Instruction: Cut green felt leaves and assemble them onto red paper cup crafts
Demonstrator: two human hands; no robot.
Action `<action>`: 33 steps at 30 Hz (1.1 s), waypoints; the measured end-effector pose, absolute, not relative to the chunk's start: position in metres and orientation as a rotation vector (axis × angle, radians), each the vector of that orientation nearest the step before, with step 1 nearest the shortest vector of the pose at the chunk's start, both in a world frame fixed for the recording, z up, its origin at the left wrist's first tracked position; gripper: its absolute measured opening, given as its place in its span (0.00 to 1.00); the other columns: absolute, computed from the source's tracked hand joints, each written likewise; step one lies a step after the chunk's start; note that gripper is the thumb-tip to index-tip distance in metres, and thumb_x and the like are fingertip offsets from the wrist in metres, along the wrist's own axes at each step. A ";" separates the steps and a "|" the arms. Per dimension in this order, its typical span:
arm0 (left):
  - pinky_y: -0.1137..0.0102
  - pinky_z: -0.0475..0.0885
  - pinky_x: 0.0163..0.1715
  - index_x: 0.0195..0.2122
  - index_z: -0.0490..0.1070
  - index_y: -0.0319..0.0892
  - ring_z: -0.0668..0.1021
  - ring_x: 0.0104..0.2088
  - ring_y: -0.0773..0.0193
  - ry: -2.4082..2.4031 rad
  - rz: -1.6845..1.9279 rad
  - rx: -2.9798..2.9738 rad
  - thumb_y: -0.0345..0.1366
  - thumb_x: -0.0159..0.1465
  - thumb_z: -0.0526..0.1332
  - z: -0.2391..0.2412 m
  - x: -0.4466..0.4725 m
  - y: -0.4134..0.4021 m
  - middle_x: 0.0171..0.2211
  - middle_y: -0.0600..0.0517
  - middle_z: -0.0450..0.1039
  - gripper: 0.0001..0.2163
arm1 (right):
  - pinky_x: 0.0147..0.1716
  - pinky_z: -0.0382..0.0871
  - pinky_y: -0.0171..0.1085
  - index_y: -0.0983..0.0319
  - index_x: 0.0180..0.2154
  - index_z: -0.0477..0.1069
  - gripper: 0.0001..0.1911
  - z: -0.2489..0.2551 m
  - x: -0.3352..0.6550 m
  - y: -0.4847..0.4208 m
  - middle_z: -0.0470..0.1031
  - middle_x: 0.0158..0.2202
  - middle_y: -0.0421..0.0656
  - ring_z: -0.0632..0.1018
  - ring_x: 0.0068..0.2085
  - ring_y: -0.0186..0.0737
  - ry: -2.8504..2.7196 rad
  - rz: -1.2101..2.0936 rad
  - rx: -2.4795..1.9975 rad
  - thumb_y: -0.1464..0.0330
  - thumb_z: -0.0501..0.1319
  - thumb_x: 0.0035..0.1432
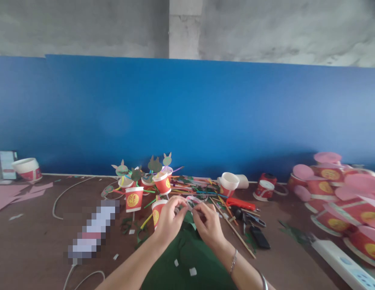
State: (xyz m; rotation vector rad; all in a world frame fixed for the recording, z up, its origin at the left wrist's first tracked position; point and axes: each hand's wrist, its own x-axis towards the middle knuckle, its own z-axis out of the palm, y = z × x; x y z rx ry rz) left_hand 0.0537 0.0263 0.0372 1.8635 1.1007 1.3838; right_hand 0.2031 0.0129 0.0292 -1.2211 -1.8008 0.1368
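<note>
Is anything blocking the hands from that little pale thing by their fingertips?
Nothing visible blocks them: the left hand and right hand both have fingertips right at the small pale thing.

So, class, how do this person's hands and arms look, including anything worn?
The left hand and right hand are ungloved, and no sleeves show on the forearms. The right wrist wears a silvery chain-like bracelet, with a smooth silvery band farther up. No jewellery shows on the left wrist.

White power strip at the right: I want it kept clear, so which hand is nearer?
Right. The right hand is left of the white power strip, apart from it; the left hand lies farther left.
</note>
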 end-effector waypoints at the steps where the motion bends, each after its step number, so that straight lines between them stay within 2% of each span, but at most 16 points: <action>1: 0.67 0.70 0.42 0.30 0.68 0.42 0.75 0.41 0.60 1.096 1.390 1.868 0.33 0.60 0.55 0.037 0.054 0.026 0.37 0.49 0.73 0.04 | 0.27 0.59 0.35 0.60 0.23 0.65 0.10 0.030 0.203 0.013 0.66 0.18 0.38 0.67 0.25 0.37 -1.797 0.134 -1.211 0.70 0.54 0.56; 12: 0.69 0.70 0.40 0.29 0.67 0.42 0.74 0.41 0.62 1.062 1.365 1.911 0.31 0.61 0.55 0.038 0.056 0.023 0.36 0.49 0.72 0.04 | 0.26 0.58 0.34 0.60 0.19 0.61 0.11 0.030 0.201 0.014 0.64 0.18 0.38 0.66 0.24 0.36 -1.730 0.189 -1.192 0.72 0.54 0.51; 19: 0.69 0.69 0.40 0.30 0.65 0.42 0.73 0.39 0.62 1.057 1.444 1.970 0.32 0.62 0.54 0.040 0.056 0.018 0.35 0.49 0.70 0.05 | 0.21 0.53 0.31 0.61 0.21 0.61 0.10 0.028 0.197 0.016 0.59 0.18 0.35 0.60 0.22 0.31 -1.480 0.753 -1.080 0.66 0.56 0.51; 25: 0.68 0.68 0.41 0.30 0.64 0.42 0.73 0.41 0.60 1.078 1.542 2.054 0.33 0.64 0.52 0.038 0.056 0.014 0.36 0.48 0.70 0.06 | 0.23 0.57 0.30 0.61 0.20 0.59 0.11 0.031 0.185 0.013 0.56 0.19 0.35 0.59 0.23 0.31 -1.119 1.134 -0.949 0.65 0.59 0.48; 30: 0.64 0.65 0.45 0.33 0.65 0.42 0.72 0.43 0.59 1.140 1.710 2.229 0.30 0.63 0.52 0.034 0.055 0.010 0.38 0.47 0.70 0.04 | 0.25 0.59 0.30 0.61 0.20 0.60 0.12 0.039 0.177 0.004 0.59 0.20 0.35 0.61 0.24 0.31 -0.928 1.301 -0.897 0.64 0.62 0.45; 33: 0.61 0.62 0.47 0.33 0.66 0.42 0.71 0.43 0.59 1.182 1.826 2.268 0.29 0.62 0.54 0.034 0.054 0.009 0.37 0.49 0.70 0.04 | 0.25 0.58 0.30 0.61 0.20 0.62 0.12 0.043 0.177 0.002 0.59 0.19 0.34 0.60 0.23 0.31 -0.994 1.226 -0.889 0.64 0.62 0.46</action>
